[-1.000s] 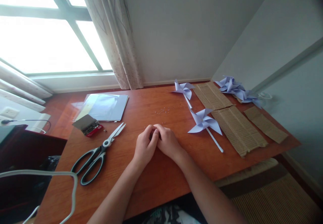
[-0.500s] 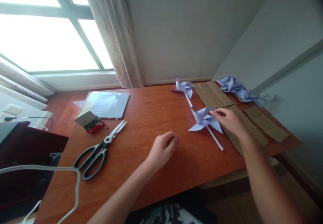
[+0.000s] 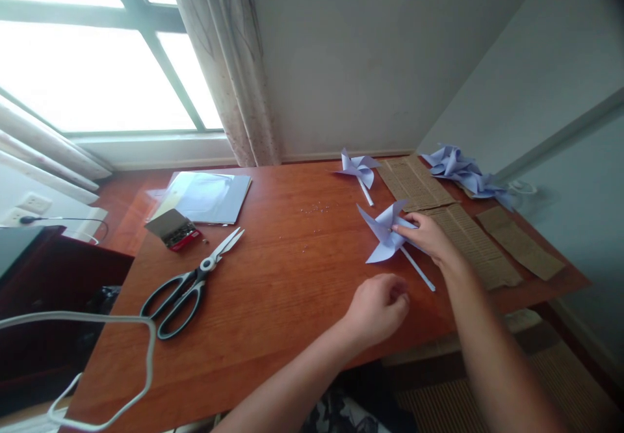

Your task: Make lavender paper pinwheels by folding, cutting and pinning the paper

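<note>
A pale lilac paper pinwheel (image 3: 385,230) with a white stick lies at the table's right side. My right hand (image 3: 425,235) grips it, thumb at its centre and fingers around the right-hand blades, which are partly hidden. Just left of the stick's lower end, my left hand (image 3: 379,308) hovers over the wood with its fingers curled in; I see nothing in them. Behind, a second paper pinwheel (image 3: 359,166) rests on the table, apart from both hands.
Corrugated cardboard pieces (image 3: 419,186) lie at the right, with several paper pinwheel heads (image 3: 463,171) behind. At left are scissors (image 3: 195,283), an open small box (image 3: 176,230) and a plastic-covered folder (image 3: 209,196). Tiny bits (image 3: 316,208) dot the tabletop. A white cable (image 3: 149,368) loops at lower left.
My right hand has moved from a blade tip onto the pinwheel's centre, and the blades have turned. My left hand has moved right, closer to the stick.
</note>
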`<state>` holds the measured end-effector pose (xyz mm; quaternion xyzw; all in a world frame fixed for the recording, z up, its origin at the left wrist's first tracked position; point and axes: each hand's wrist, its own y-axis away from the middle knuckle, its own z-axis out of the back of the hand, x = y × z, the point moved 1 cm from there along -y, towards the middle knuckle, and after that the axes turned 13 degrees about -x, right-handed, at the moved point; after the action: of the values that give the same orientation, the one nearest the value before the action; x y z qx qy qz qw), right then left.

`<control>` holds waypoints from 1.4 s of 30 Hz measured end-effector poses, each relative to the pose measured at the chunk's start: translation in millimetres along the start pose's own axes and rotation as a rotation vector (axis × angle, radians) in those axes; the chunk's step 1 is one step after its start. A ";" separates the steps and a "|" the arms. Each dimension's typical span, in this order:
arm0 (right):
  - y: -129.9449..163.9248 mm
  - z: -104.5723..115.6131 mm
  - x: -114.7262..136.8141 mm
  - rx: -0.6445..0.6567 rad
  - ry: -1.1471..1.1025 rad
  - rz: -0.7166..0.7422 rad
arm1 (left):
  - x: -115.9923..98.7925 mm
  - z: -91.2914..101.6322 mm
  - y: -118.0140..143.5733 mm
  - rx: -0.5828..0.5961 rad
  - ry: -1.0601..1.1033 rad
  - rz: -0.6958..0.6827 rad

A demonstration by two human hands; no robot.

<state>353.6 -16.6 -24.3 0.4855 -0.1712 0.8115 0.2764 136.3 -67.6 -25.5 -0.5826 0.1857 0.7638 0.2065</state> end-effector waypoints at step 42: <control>43.0 58.0 -4.0 -0.072 -0.548 -0.279 | -19.0 -31.0 -48.8 -0.016 -0.170 -0.116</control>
<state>368.8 -83.3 -0.9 0.6949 -0.1998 0.5981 0.3456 191.9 -44.5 -17.1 -0.5272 0.1274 0.7988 0.2604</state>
